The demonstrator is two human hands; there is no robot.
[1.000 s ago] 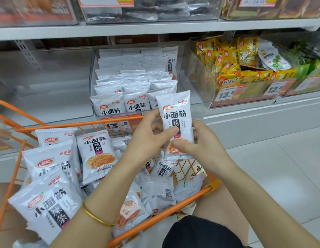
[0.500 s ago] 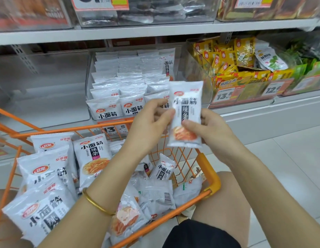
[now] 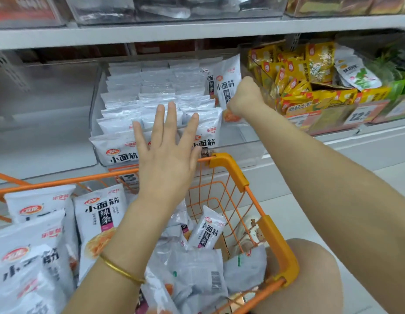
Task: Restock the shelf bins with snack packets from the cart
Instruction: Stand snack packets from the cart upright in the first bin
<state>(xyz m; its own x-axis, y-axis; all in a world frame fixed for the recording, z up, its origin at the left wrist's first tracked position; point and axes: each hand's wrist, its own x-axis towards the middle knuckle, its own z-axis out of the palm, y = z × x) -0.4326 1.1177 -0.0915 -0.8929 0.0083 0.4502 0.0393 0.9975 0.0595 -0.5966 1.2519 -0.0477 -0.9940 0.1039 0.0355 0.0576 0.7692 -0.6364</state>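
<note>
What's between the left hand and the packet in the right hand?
Head view: the bin's right row of stocked packets lies between the left hand and the held packet.

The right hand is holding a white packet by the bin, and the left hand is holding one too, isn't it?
Not quite. In the head view the left hand holds nothing; its fingers are straight and spread. The right hand does hold a white packet by the bin.

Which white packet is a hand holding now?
The packet at the bin's right edge, gripped by the right hand; the rest stand in the bin or lie in the cart.
</note>
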